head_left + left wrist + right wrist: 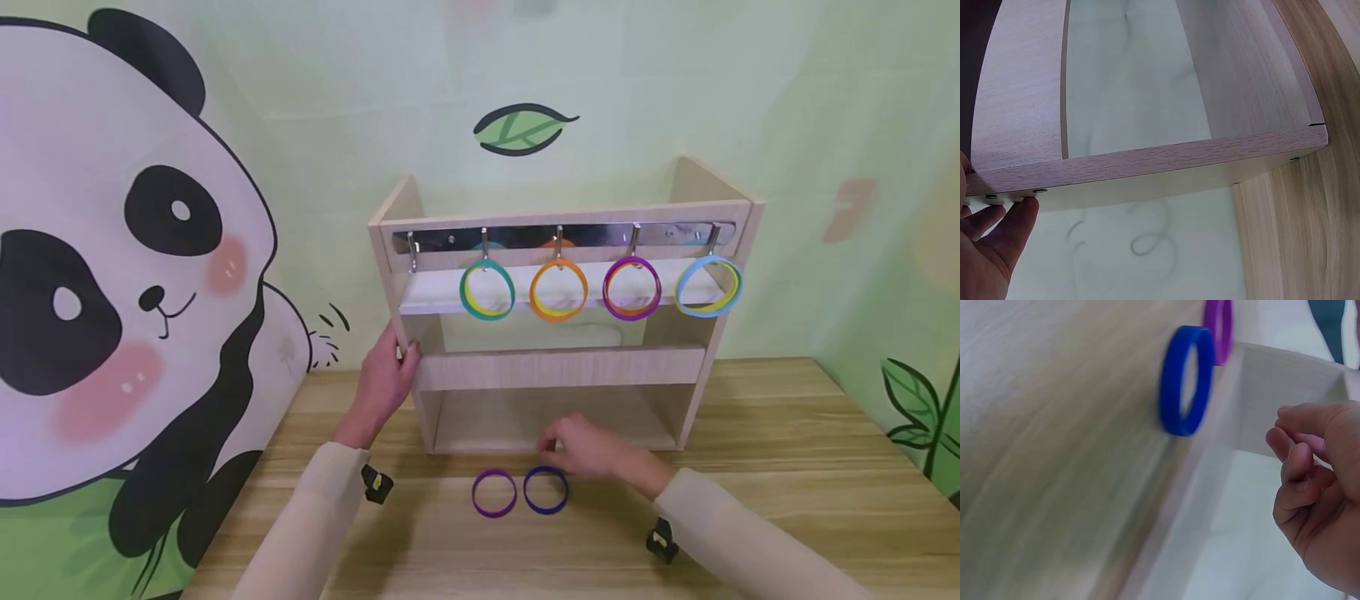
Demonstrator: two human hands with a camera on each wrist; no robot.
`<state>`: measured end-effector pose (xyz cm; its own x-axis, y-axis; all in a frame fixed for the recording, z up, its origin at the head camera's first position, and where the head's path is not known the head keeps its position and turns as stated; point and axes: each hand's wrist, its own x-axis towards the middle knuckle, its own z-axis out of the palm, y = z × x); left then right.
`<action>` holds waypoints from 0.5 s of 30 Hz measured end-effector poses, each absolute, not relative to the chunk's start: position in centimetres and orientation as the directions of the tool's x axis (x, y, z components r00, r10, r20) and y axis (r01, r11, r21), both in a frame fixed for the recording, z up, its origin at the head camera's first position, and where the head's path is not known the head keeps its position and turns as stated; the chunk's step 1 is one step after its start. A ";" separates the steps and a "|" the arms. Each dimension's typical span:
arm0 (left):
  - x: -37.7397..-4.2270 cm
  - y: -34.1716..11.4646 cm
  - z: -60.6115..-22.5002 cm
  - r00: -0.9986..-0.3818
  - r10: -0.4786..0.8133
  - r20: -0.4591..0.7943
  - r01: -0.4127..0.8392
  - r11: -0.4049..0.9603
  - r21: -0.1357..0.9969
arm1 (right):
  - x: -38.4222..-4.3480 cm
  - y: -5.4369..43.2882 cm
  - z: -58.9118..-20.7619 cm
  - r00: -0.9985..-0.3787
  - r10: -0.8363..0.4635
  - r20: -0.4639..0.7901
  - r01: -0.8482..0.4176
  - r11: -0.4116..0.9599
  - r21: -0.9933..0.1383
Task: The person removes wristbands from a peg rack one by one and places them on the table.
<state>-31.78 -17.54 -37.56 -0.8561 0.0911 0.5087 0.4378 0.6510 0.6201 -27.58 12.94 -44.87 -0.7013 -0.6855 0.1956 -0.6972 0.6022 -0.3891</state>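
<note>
At the left side of the wooden rack, my left hand grips the side panel; the left wrist view shows its fingers against the outer face. My right hand, loosely curled with nothing in it, hovers just behind the dark blue wristband and does not touch it in the right wrist view. A purple wristband lies left of the blue one on the table. Teal, orange, magenta and light blue bands hang from hooks on the rack.
A metal strip along the rack's upper front carries several hooks; only bare metal shows on the leftmost hook. The rack stands on a wood-grain table before a fabric backdrop with a panda print.
</note>
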 end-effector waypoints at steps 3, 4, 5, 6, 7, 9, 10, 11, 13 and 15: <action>-31.8 -17.6 -37.6 -0.855 0.091 0.511 0.440 0.649 0.620 | -27.2 12.9 -43.7 -0.684 -0.683 0.257 -0.721 0.576 -0.387; -31.7 -17.6 -37.6 -0.855 0.092 0.510 0.440 0.649 0.621 | -27.1 12.9 -43.3 -0.681 -0.677 0.279 -0.725 0.573 -0.383; -31.7 -17.6 -37.6 -0.856 0.091 0.508 0.438 0.650 0.621 | -27.0 12.9 -42.8 -0.674 -0.672 0.306 -0.734 0.563 -0.381; -31.7 -17.6 -37.6 -0.857 0.091 0.507 0.437 0.650 0.622 | -26.8 12.9 -42.2 -0.670 -0.665 0.330 -0.739 0.556 -0.381; -31.7 -17.6 -37.6 -0.859 0.090 0.503 0.433 0.652 0.622 | -26.7 12.8 -41.7 -0.662 -0.658 0.359 -0.747 0.544 -0.381; -31.7 -17.6 -37.6 -0.860 0.091 0.502 0.431 0.657 0.619 | -26.5 12.8 -40.5 -0.654 -0.639 0.406 -0.756 0.532 -0.380; -31.7 -17.6 -37.6 -0.860 0.092 0.502 0.430 0.659 0.617 | -26.3 12.7 -39.8 -0.654 -0.628 0.422 -0.756 0.530 -0.383; -31.7 -17.6 -37.6 -0.860 0.091 0.502 0.430 0.660 0.616 | -26.1 12.7 -39.1 -0.655 -0.619 0.434 -0.756 0.526 -0.390; -31.7 -17.6 -37.5 -0.860 0.093 0.502 0.431 0.661 0.614 | -25.7 12.7 -37.9 -0.664 -0.597 0.449 -0.748 0.533 -0.397; -31.6 -17.6 -37.5 -0.863 0.093 0.497 0.426 0.663 0.616 | -25.4 12.7 -36.8 -0.680 -0.572 0.459 -0.733 0.542 -0.411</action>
<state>-31.65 -17.55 -37.53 -0.8630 0.0927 0.4966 0.4258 0.6626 0.6161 -25.36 12.70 -36.83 -0.6800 -0.5719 0.4588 -0.7331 0.5419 -0.4110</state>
